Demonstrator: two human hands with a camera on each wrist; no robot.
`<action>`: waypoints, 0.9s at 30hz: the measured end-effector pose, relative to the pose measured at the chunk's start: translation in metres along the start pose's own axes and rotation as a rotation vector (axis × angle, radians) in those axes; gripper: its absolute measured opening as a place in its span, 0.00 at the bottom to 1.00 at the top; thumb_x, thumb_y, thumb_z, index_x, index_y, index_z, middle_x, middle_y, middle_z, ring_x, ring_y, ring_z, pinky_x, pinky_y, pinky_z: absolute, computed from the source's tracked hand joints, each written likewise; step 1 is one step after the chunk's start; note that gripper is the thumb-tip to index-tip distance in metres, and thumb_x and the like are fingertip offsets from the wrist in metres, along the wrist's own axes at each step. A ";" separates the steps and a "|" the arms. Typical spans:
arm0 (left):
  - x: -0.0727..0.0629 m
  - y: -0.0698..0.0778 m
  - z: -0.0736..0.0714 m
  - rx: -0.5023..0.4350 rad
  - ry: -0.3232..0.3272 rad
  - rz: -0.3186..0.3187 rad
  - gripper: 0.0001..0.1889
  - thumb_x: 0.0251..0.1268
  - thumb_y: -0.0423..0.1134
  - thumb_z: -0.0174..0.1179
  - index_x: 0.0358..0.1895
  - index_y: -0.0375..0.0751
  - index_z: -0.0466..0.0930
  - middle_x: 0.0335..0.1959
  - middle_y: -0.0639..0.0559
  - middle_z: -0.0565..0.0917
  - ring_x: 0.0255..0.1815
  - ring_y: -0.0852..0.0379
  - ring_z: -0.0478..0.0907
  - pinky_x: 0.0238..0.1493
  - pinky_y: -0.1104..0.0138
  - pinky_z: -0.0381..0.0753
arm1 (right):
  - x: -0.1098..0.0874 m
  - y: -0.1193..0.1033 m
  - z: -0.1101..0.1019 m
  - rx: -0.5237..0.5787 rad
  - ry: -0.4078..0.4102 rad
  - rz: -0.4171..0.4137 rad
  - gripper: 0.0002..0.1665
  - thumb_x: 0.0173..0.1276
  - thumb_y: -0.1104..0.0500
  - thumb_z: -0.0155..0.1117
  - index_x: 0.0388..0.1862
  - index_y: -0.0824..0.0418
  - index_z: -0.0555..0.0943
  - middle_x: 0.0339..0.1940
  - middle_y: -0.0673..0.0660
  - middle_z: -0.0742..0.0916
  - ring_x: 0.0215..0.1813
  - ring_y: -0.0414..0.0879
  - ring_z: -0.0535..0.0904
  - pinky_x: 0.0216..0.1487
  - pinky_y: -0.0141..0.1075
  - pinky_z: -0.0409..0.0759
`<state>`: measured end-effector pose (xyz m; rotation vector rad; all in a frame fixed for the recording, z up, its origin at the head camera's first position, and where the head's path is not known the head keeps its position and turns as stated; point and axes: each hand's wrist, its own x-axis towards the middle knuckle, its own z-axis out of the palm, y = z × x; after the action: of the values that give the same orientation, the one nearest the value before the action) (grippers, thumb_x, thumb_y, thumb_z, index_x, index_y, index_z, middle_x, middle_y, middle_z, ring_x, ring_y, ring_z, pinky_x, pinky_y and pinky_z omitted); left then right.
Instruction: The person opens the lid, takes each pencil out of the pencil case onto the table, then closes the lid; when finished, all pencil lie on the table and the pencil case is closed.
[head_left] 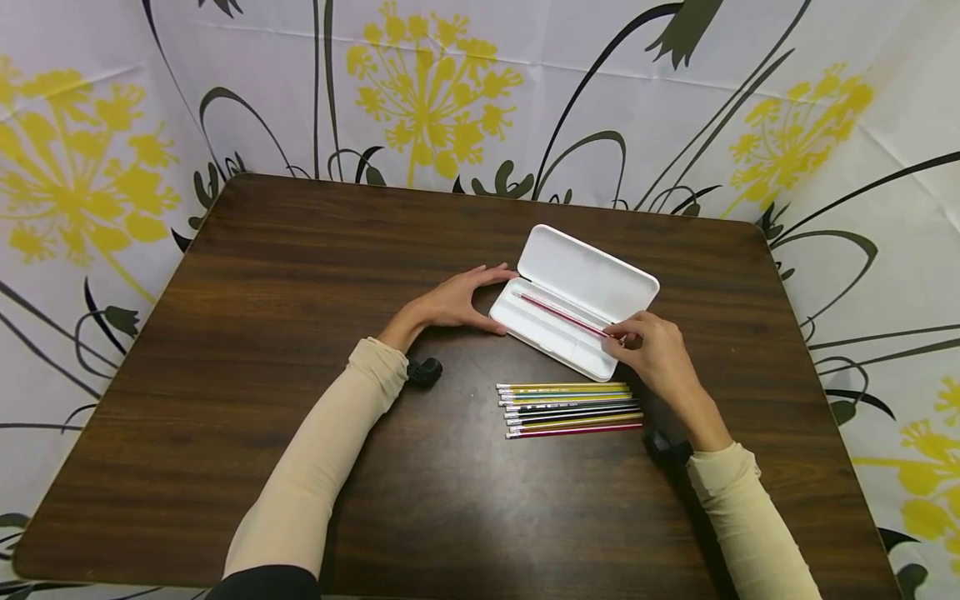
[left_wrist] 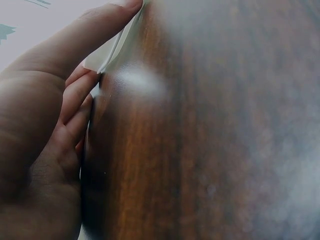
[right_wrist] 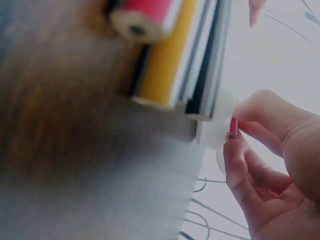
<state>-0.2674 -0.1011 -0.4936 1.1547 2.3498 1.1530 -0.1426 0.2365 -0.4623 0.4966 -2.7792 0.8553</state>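
Note:
A white pencil case (head_left: 551,339) lies on the table with its lid (head_left: 588,267) swung up toward the back. My right hand (head_left: 651,343) pinches the near end of a red pencil (head_left: 562,313) that lies along the inside of the case. The right wrist view shows the same red pencil (right_wrist: 233,127) between thumb and fingers. At the case's left end my left hand (head_left: 453,302) rests with thumb and fingers spread around the corner. In the left wrist view the left hand (left_wrist: 55,95) reaches to the edge of the white case (left_wrist: 111,52).
Several pencils (head_left: 573,408), in yellow, black, silver and red, lie side by side in front of the case. The brown wooden table (head_left: 247,333) stretches away to the left. A flower-patterned cloth (head_left: 480,100) hangs behind it.

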 end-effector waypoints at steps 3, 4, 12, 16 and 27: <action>0.000 0.001 0.000 -0.002 0.000 -0.002 0.47 0.48 0.53 0.77 0.73 0.48 0.64 0.77 0.46 0.58 0.77 0.56 0.49 0.76 0.65 0.39 | -0.003 0.002 -0.002 0.043 0.018 0.005 0.06 0.56 0.64 0.77 0.34 0.60 0.90 0.26 0.51 0.83 0.26 0.45 0.75 0.26 0.33 0.71; 0.000 0.001 0.000 0.000 0.001 -0.001 0.47 0.48 0.53 0.77 0.73 0.48 0.64 0.76 0.46 0.58 0.77 0.56 0.49 0.76 0.65 0.39 | -0.004 0.003 -0.003 0.060 0.019 0.006 0.06 0.56 0.64 0.77 0.34 0.60 0.90 0.25 0.50 0.83 0.26 0.44 0.75 0.25 0.31 0.71; -0.001 0.000 0.000 0.010 0.001 -0.012 0.47 0.48 0.53 0.77 0.74 0.50 0.64 0.77 0.46 0.58 0.77 0.54 0.49 0.76 0.65 0.40 | -0.006 0.005 -0.008 0.172 0.026 -0.006 0.09 0.57 0.66 0.76 0.37 0.59 0.90 0.29 0.48 0.85 0.26 0.43 0.76 0.25 0.26 0.73; -0.002 0.000 0.001 0.005 -0.002 -0.025 0.48 0.48 0.53 0.77 0.74 0.50 0.64 0.77 0.46 0.56 0.78 0.53 0.48 0.76 0.65 0.40 | -0.007 0.005 -0.010 0.193 0.023 -0.014 0.09 0.57 0.66 0.76 0.38 0.58 0.90 0.30 0.48 0.86 0.26 0.42 0.76 0.24 0.26 0.72; 0.000 0.000 -0.001 0.002 0.000 -0.021 0.48 0.47 0.53 0.77 0.73 0.50 0.64 0.76 0.46 0.59 0.77 0.58 0.50 0.76 0.65 0.40 | -0.032 0.013 -0.037 0.309 -0.065 -0.153 0.18 0.52 0.72 0.76 0.41 0.56 0.89 0.36 0.48 0.86 0.35 0.41 0.79 0.34 0.31 0.77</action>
<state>-0.2680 -0.1014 -0.4933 1.1283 2.3579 1.1446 -0.1145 0.2765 -0.4477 0.7884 -2.6319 1.2575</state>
